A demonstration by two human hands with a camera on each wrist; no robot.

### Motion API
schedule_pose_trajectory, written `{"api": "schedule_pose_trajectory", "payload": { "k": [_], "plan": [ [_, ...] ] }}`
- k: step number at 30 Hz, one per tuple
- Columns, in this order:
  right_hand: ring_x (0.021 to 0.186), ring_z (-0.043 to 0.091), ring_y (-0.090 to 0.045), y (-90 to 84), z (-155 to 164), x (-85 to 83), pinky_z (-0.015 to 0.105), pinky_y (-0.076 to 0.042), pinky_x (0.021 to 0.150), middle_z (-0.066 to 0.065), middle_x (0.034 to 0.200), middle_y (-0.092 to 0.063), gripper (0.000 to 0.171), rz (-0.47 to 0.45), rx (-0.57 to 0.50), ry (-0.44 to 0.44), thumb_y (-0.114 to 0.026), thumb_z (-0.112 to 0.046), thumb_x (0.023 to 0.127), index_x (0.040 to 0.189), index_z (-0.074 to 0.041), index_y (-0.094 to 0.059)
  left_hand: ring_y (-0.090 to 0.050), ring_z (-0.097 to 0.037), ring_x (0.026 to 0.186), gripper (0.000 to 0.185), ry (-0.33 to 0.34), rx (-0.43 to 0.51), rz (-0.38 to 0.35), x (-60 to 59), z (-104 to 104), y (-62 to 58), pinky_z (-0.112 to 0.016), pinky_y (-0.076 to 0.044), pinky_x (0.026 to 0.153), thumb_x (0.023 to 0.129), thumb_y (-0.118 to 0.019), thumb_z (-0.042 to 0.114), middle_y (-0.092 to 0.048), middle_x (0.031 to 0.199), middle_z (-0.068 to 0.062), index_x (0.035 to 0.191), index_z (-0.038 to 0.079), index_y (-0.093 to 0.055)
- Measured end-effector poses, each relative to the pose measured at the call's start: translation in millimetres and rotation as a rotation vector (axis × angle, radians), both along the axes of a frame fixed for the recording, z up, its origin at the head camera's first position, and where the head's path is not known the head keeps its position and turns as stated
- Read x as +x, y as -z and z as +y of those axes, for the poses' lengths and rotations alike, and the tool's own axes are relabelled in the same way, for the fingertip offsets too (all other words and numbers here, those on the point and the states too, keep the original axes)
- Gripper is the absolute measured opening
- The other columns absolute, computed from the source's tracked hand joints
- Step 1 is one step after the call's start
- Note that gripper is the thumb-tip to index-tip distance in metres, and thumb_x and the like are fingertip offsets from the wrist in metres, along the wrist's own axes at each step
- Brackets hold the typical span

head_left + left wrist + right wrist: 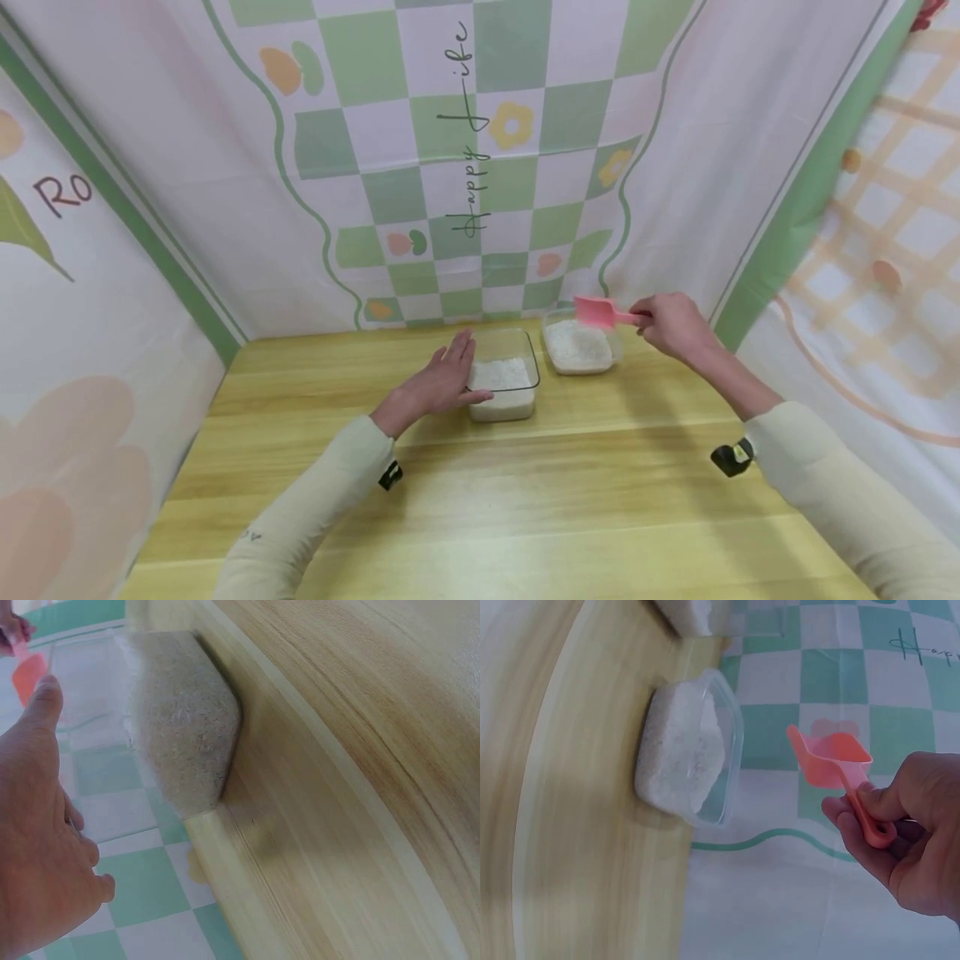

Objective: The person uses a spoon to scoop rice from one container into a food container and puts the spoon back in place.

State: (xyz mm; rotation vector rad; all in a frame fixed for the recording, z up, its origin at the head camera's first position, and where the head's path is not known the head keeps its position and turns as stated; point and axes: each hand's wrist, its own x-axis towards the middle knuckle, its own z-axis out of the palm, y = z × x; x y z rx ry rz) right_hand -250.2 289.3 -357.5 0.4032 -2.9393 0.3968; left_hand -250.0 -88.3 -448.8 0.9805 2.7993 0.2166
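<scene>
Above the right-hand container [579, 347], near the back edge of the table [525, 500], a pink scoop [596, 312] is held in the air. Its handle is pinched between the thumb and curled fingers of the right hand [673, 325], and its bowl is pointed toward the centre of the scene. In the right wrist view the scoop [832, 759] is seen well apart from the container [694, 757] beneath it, and no grains can be made out in its bowl. The right-hand container is a clear tub with rounded corners, filled low with white grains.

Just beside it, to the left, a second clear container [504, 385] with a similar white filling is set on the table. Its left wall is touched by the left hand [442, 382], whose fingers are kept straight and pressed together, laid flat against the side rather than wrapped around it. In the left wrist view the left hand [41, 847] is shown with thumb raised and fingers relaxed, with the grain-filled container [184, 724] close by.

Both arms are covered by pale cream sleeves [315, 500], and a dark strap is worn at each wrist. The table is of light wood grain. Behind and to both sides, a cloth backdrop [465, 150] printed with green and white checks, flowers and script lettering is hung.
</scene>
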Motion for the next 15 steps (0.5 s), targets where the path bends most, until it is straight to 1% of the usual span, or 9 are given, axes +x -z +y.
{"api": "schedule_pose_trajectory", "payload": {
  "k": [3,5,8,10,12,15],
  "plan": [
    [0.071,0.025,-0.068,-5.2,-6.5,4.0,0.04,-0.053,0.067,0.017,0.086,-0.076,0.021,-0.009,-0.036,-0.026,-0.065,0.0,0.088,0.105,0.005,-0.075,0.003,-0.029,0.157,0.102,0.0,-0.002,0.001,-0.5,0.3,0.4,-0.05,-0.018,0.125,0.097,-0.04,0.068,0.003,0.167,-0.022,0.157,-0.007,-0.005],
    [0.068,0.021,-0.067,-10.2,-13.4,7.5,0.034,-0.049,0.061,0.015,0.083,-0.076,0.02,-0.02,-0.059,-0.045,-0.063,0.0,0.09,0.105,0.005,-0.075,0.004,-0.028,0.157,0.102,-0.002,-0.005,0.001,-0.8,0.3,0.5,-0.05,-0.018,0.125,0.097,-0.039,0.068,0.004,0.167,-0.022,0.158,-0.006,-0.004],
    [0.066,0.018,-0.066,-17.0,-27.0,12.1,0.028,-0.044,0.056,0.013,0.081,-0.076,0.021,-0.024,-0.06,-0.084,-0.06,0.002,0.092,0.105,0.004,-0.076,0.004,-0.028,0.157,0.102,-0.005,-0.009,0.0,-1.1,0.3,0.3,-0.05,-0.017,0.125,0.097,-0.039,0.068,0.004,0.167,-0.022,0.158,-0.005,-0.003],
    [0.067,0.018,-0.067,-20.1,-36.9,14.5,0.026,-0.043,0.056,0.012,0.083,-0.077,0.022,-0.026,-0.05,-0.108,-0.058,0.003,0.092,0.105,0.004,-0.076,0.004,-0.028,0.157,0.102,-0.006,-0.011,0.0,-1.1,0.4,0.1,-0.05,-0.017,0.125,0.097,-0.039,0.068,0.004,0.167,-0.022,0.158,-0.005,-0.002],
    [0.069,0.018,-0.069,-21.4,-46.3,15.9,0.027,-0.046,0.057,0.011,0.084,-0.077,0.023,-0.027,-0.03,-0.13,-0.057,0.004,0.092,0.105,0.002,-0.076,0.004,-0.028,0.157,0.102,-0.005,-0.013,0.002,-1.1,0.5,0.0,-0.05,-0.017,0.125,0.097,-0.04,0.068,0.003,0.167,-0.022,0.158,-0.005,-0.002],
    [0.073,0.02,-0.069,-21.9,-58.8,17.1,0.03,-0.05,0.062,0.012,0.089,-0.077,0.023,-0.022,-0.002,-0.16,-0.059,0.004,0.09,0.104,0.0,-0.078,0.003,-0.028,0.157,0.102,-0.003,-0.016,0.007,-1.1,0.8,0.4,-0.05,-0.018,0.125,0.097,-0.04,0.068,0.002,0.167,-0.022,0.158,-0.005,-0.003]
  ]
}}
